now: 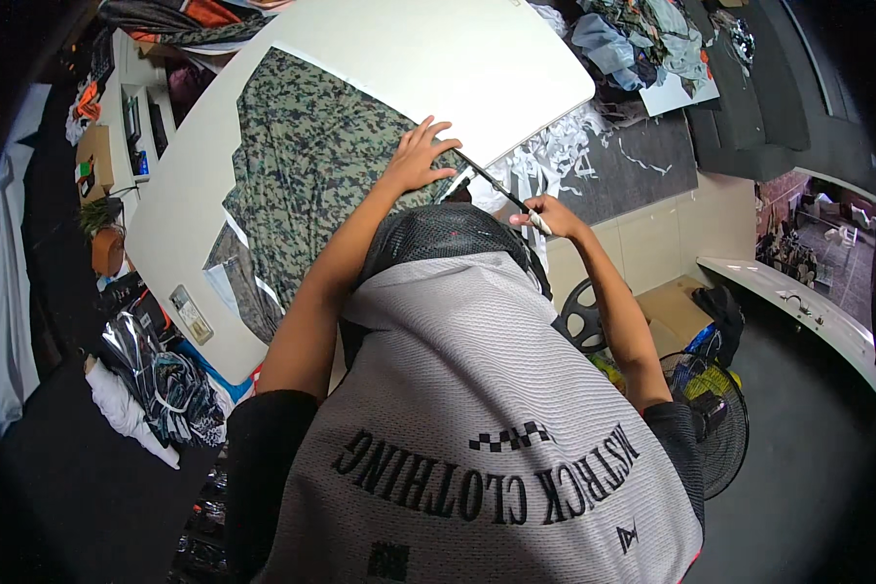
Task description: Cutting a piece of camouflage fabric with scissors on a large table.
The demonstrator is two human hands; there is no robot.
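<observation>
A piece of green camouflage fabric [307,146] lies spread over the white table [487,58]. My left hand [420,158] rests on its right part near the table's edge, fingers spread and pressing down. In my right hand [558,220], just off the table's edge, is a pair of scissors [504,191]. Their dark blades point up and left toward the fabric edge beside my left fingers. Whether the blades stand apart is too small to tell. My grey mesh shirt hides the near side of the table.
White fabric scraps [565,146] cover the grey mat on the right. A fabric pile [642,44] sits at the far right. A floor fan [706,419] stands right of me. Folded grey camouflage fabric [238,263] and a small tray [191,313] lie at the table's left.
</observation>
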